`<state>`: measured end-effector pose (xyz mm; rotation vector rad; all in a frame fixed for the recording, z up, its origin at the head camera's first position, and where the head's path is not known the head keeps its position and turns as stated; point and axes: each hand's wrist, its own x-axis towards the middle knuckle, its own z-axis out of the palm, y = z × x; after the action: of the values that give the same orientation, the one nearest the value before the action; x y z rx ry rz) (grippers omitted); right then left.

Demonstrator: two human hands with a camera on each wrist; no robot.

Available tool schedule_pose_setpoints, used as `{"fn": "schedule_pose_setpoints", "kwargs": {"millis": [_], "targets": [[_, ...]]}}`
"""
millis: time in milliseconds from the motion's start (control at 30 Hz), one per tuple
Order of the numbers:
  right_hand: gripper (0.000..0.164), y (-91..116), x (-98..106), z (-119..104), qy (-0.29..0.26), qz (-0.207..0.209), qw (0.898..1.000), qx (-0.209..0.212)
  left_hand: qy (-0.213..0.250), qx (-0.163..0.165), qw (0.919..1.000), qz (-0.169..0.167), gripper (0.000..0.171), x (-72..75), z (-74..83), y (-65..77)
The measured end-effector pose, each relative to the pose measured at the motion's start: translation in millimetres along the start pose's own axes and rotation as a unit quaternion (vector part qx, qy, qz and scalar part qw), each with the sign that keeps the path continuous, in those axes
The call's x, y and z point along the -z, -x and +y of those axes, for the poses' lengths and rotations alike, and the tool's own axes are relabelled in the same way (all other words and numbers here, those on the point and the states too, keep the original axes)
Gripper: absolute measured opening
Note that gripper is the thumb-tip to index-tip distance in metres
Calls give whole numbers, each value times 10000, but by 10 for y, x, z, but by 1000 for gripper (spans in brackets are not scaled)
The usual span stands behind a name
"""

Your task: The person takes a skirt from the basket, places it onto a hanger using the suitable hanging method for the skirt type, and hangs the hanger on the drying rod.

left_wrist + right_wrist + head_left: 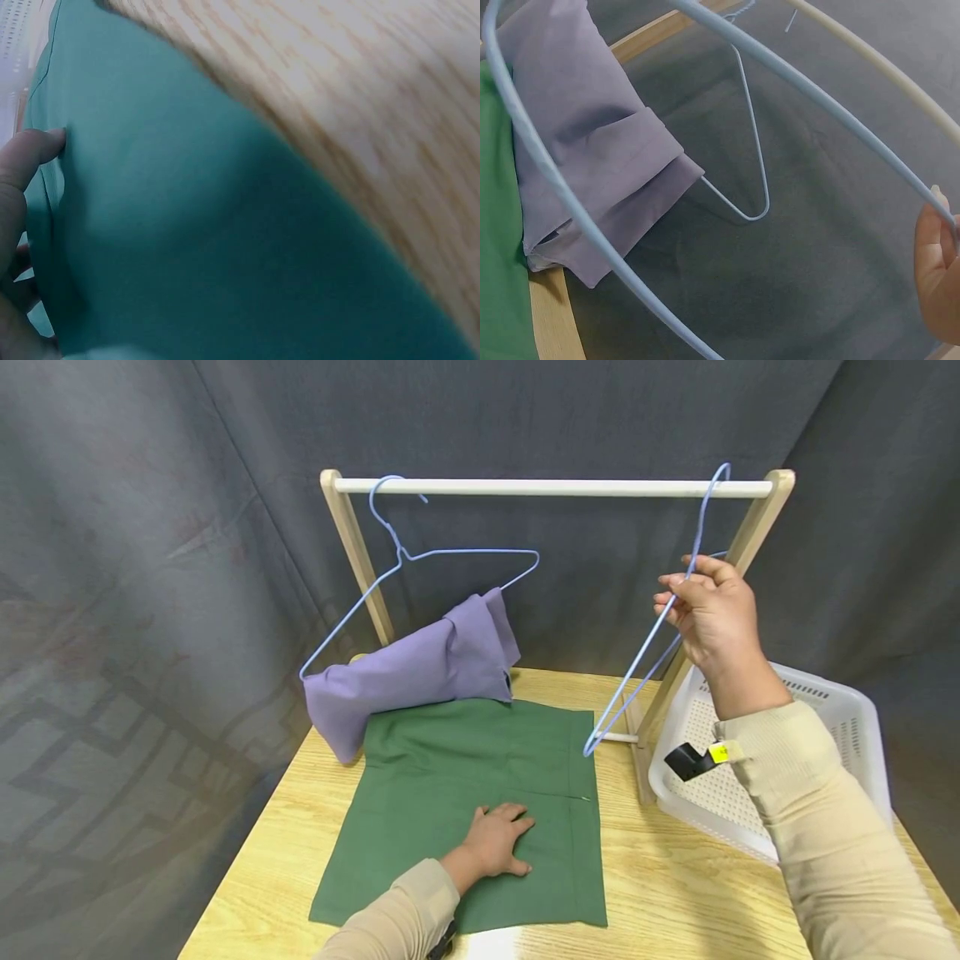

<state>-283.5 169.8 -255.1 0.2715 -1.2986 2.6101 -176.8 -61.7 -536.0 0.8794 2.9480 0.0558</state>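
A green cloth cover (450, 777) with a zip near its right edge lies spread on the table. My left hand (495, 843) rests on it, palm down with the fingers apart. At the right end of the rail, my right hand (720, 618) pinches the wire of a blue hanger (702, 518), whose hook is over the rail. This hanger carries no cloth and is turned almost edge-on. On the left, a second blue hanger (472, 551) hangs with a folded purple cloth (420, 668) draped over its lower bar. In the right wrist view the purple cloth (592, 142) appears behind the hanger wire.
A wooden rack with a white rail (555, 487) stands at the back of the wooden table (255, 860). Beside its right leg sits a white plastic basket (712, 831), partly hidden by my right forearm. Grey curtains (600, 410) hang behind.
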Motion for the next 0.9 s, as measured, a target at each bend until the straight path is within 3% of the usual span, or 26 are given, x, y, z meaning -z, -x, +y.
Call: {"fn": "schedule_pose_setpoints", "kwargs": {"millis": [467,900], "targets": [[24,65,-100,-52,-490,9,9988,-42,178,61,9998,107,57,-29,1,5],[18,90,-177,-65,-516,-116,9984,-222,181,39,9994,276,51,-54,-11,-1]]}}
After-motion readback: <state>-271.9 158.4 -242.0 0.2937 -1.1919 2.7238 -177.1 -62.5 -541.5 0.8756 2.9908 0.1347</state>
